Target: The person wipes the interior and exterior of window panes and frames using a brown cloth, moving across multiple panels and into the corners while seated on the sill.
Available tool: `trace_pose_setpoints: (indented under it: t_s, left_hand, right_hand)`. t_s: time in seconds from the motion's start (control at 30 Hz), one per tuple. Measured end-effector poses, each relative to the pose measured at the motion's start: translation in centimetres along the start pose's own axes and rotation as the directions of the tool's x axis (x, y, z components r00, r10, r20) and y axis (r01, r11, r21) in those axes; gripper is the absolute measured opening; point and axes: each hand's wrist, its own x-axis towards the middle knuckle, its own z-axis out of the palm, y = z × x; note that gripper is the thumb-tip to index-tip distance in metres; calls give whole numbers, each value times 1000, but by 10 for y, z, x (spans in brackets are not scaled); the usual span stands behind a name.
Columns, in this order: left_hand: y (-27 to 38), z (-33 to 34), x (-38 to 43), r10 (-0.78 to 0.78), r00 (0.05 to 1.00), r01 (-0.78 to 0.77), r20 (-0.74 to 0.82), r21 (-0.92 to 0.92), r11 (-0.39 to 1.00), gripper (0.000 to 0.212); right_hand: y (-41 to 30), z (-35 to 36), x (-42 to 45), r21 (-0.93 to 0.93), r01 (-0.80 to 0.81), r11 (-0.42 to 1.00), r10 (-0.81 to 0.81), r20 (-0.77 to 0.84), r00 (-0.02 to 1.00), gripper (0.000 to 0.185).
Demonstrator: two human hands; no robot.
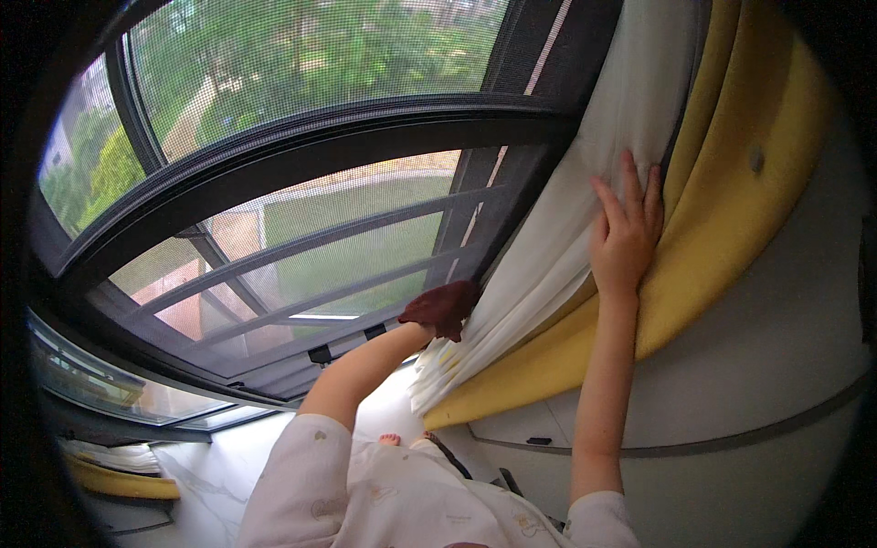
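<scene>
A dark red cloth (445,308) covers my left hand (426,330), so most of its fingers are hidden. That hand is at the right side of the dark window frame (527,226), low down, beside the edge of a white sheer curtain (548,226). My right hand (625,236) lies flat against this curtain with its fingers spread. Its wrist and forearm run along a thick yellow curtain (740,205), which hangs to the right of the white one.
A mesh screen (308,48) spans the window; greenery shows beyond it. Right of the curtains is a pale wall (760,363) with a dark strip and a small black wall fitting (539,441). Below are the white floor (253,445) and my bare foot (390,439). More curtains (123,472) hang at lower left.
</scene>
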Motion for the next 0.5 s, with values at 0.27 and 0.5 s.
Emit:
trace_pose_setpoints:
  t_s: [0.27, 0.5]
  left_hand:
    - [88, -116, -44, 319, 894, -27, -315, 672, 740, 36]
    - [50, -159, -112, 437, 673, -572, -597, -44, 819, 70]
  right_hand:
    - [-3, 6, -1, 21, 9, 1000, -8, -24, 1000, 27]
    - [-4, 15, 2, 46, 31, 998, -27, -86, 996, 29]
